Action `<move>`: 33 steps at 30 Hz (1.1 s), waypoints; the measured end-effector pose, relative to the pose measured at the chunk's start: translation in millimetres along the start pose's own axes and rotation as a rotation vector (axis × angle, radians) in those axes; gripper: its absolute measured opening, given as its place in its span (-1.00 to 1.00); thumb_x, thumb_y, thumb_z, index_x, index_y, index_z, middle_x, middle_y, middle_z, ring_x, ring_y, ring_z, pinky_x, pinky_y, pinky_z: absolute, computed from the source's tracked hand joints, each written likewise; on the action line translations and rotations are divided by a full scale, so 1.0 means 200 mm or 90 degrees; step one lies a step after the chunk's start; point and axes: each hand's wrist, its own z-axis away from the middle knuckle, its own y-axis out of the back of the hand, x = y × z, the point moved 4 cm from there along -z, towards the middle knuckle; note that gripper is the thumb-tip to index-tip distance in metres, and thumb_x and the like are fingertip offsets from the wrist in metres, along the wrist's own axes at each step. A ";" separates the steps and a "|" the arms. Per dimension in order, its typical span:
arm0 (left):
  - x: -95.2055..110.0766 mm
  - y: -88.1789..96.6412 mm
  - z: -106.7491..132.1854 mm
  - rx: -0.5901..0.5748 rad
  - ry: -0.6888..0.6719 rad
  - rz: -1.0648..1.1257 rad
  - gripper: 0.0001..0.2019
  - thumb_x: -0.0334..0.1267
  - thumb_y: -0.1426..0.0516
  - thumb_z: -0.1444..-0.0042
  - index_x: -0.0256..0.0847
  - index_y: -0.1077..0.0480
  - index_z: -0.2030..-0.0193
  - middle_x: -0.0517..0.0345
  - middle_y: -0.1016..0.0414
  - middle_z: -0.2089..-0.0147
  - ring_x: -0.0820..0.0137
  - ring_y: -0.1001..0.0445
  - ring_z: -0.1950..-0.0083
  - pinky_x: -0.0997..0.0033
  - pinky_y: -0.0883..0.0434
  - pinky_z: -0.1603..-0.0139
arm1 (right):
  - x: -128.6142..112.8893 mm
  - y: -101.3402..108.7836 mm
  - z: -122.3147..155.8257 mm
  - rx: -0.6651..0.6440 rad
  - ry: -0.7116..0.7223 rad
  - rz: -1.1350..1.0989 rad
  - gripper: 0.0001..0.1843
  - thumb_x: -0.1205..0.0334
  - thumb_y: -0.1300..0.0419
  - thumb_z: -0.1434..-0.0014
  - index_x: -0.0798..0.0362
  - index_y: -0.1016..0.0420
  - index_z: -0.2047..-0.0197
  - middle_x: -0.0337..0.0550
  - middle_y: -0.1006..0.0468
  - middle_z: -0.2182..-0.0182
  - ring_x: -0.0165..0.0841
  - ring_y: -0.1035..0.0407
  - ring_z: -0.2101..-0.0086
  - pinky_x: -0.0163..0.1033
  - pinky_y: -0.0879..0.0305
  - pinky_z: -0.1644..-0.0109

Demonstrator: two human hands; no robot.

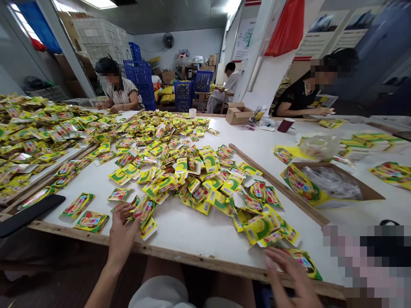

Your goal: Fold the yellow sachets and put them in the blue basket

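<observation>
My left hand [123, 233] is at the near edge of the white table, its fingers curved and apart, touching a small yellow-and-green printed carton [145, 210] at the front of the heap. Just left of it, two similar cartons [92, 221] lie flat. My right hand [287, 273] is over the table's front edge at the right, fingers stretched and apart, beside a flat carton [305, 262] that it partly covers. Between and beyond my hands spreads a loose heap of cartons [205, 184], several with white end flaps standing up.
Wooden strips [276, 184] divide the tabletop. A larger carton pile [38, 132] fills the left side. At right is an open box [362, 194] with clear plastic inside. A dark flat object [32, 214] juts over the left edge. Co-workers [123, 92] sit across the table.
</observation>
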 end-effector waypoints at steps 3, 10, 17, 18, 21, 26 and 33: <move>0.14 0.01 0.06 -0.093 -0.072 -0.021 -0.62 -0.18 -0.22 -0.04 -0.10 -0.26 0.01 0.05 -0.49 0.06 0.16 -0.49 -0.04 0.01 -0.41 -0.11 | -0.26 -0.21 0.01 -0.110 0.084 -0.088 -0.83 0.18 -0.10 -0.27 -0.09 -0.47 0.11 -0.13 -0.52 0.09 -0.20 -0.43 0.08 -0.16 -0.36 0.03; 0.42 -0.29 0.35 -0.431 -0.272 -0.035 -0.70 -0.39 -0.12 -0.16 -0.02 -0.34 -0.02 0.11 -0.50 0.03 0.25 -0.48 -0.04 0.21 -0.44 -0.07 | -0.54 -0.56 0.08 -0.274 0.142 -0.228 -0.60 0.39 -0.15 -0.17 -0.09 -0.33 -0.07 -0.09 -0.45 -0.03 -0.17 -0.34 -0.04 -0.05 -0.31 -0.10; 0.38 -0.53 0.34 -0.329 -0.146 0.151 -0.60 -0.31 -0.18 -0.14 -0.09 -0.23 -0.12 0.01 -0.38 -0.09 0.22 -0.46 -0.04 0.13 -0.41 -0.09 | -0.33 -0.63 0.07 -0.170 -0.122 -0.391 -0.73 0.24 -0.15 -0.22 -0.02 -0.21 0.02 -0.08 -0.53 0.14 -0.26 -0.49 0.17 -0.22 -0.45 0.16; 0.36 -0.56 0.36 -0.367 -0.120 0.183 -0.66 -0.30 -0.16 -0.16 -0.10 -0.26 -0.08 0.03 -0.41 -0.05 0.25 -0.48 0.01 0.18 -0.44 -0.04 | -0.31 -0.63 0.07 -0.167 -0.132 -0.401 -0.71 0.23 -0.15 -0.23 -0.02 -0.20 0.01 -0.06 -0.52 0.11 -0.26 -0.49 0.15 -0.23 -0.44 0.15; 0.31 -0.60 0.38 -0.427 -0.079 0.216 -0.70 -0.29 -0.12 -0.20 -0.09 -0.30 -0.08 0.06 -0.45 0.01 0.29 -0.49 0.09 0.25 -0.47 0.06 | -0.29 -0.63 0.07 -0.176 -0.124 -0.407 -0.66 0.24 -0.12 -0.25 -0.03 -0.19 -0.08 -0.06 -0.51 0.06 -0.27 -0.47 0.10 -0.23 -0.42 0.10; 0.32 -0.60 0.36 -0.475 -0.120 0.183 -0.73 -0.29 -0.14 -0.21 -0.05 -0.43 -0.05 0.09 -0.51 0.07 0.28 -0.47 0.07 0.28 -0.42 0.02 | -0.32 -0.65 0.03 -0.272 -0.049 -0.388 -0.63 0.30 -0.08 -0.26 -0.05 -0.27 -0.13 -0.13 -0.53 0.08 -0.32 -0.46 0.16 -0.27 -0.38 0.08; 0.29 -0.64 0.39 -0.487 -0.011 0.286 -0.62 -0.24 -0.10 -0.24 -0.05 -0.20 -0.19 0.06 -0.49 0.01 0.32 -0.50 0.09 0.33 -0.44 0.09 | -0.34 -0.66 -0.08 -0.255 -0.004 -0.370 -0.89 0.28 -0.09 -0.26 0.01 -0.45 0.26 -0.19 -0.51 0.32 -0.32 -0.42 0.27 -0.31 -0.33 0.18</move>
